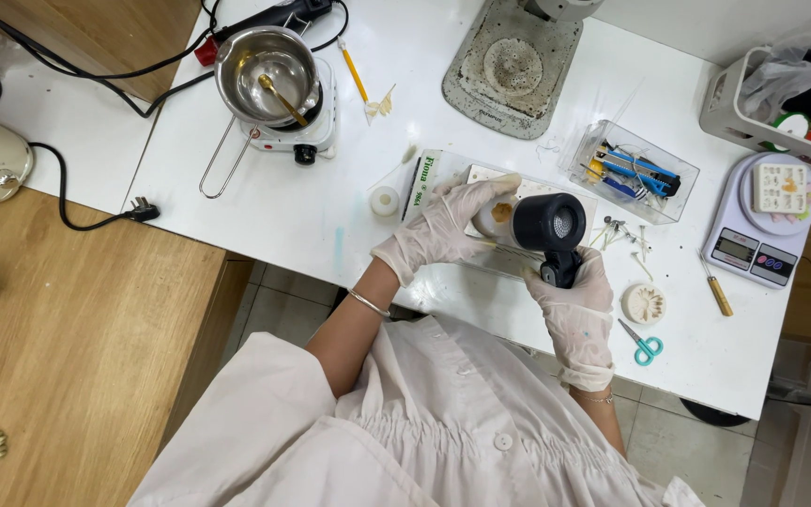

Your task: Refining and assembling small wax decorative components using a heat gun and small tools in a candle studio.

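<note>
Both my hands are gloved in white. My right hand [576,314] is clenched round the grip of a black heat gun [549,225], its round barrel pointing up toward my head camera. My left hand [443,225] grasps a small round pale piece [497,214] with a tan spot, held just at 9 o'clock of the barrel, touching or nearly so; I cannot tell which. All this hovers over a flat box [429,174] on the white table [265,216]. At 10 o'clock sits a steel saucepan [267,75] on a small hotplate. At 2 o'clock is a clear tray of tools [633,171]; at 3 o'clock a kitchen scale [762,225]; at 5 o'clock teal scissors [645,345].
</note>
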